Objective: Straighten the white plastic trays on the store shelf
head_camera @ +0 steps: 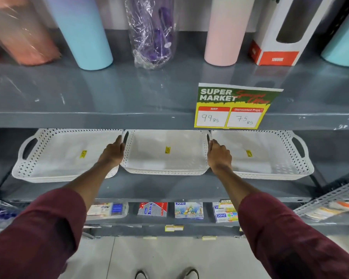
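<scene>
Three stacks of white perforated plastic trays sit side by side on the grey middle shelf (161, 188). The left tray stack (54, 158) is turned slightly and its right end overlaps the middle one. The middle tray stack (149, 158) lies between my two hands. My left hand (114, 153) grips its left handle and my right hand (219, 156) grips its right handle. The right tray stack (270, 160) lies just beyond my right hand. Each top tray carries a small yellow sticker.
A price sign (233, 106) hangs from the front lip of the upper shelf, just above the trays. Tall bottles and a boxed flask (278, 37) stand on that upper shelf. Stationery packs (152, 209) fill the shelf below. My shoes show on the tiled floor.
</scene>
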Demonstrator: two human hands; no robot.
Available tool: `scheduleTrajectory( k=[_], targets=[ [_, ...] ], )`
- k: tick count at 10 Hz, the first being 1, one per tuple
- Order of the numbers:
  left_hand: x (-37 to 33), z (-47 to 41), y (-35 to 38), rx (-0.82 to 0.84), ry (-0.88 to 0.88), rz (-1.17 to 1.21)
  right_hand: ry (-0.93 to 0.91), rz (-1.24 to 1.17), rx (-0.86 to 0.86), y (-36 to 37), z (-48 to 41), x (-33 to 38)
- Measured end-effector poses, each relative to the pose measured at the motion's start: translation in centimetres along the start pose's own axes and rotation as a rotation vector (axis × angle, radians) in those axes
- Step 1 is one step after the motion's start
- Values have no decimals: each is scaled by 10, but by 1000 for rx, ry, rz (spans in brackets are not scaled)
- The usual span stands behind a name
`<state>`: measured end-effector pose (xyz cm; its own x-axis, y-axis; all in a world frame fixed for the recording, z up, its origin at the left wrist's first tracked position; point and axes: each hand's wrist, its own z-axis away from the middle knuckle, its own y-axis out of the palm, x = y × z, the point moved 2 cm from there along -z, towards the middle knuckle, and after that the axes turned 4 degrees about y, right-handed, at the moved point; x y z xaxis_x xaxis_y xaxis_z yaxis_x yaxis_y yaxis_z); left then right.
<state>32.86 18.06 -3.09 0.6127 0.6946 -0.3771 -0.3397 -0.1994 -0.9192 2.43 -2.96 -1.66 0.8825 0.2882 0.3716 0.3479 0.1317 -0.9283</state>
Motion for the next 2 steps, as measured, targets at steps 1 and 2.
scheduleTrajectory(
  k=[1,2],
  targets=[
    [-2,2,-11,47,26,-72,-7,98,2,-6,5,3],
    [-9,20,-17,-184,213,-105,-117,142,-92,-11,25,8]
  ],
)
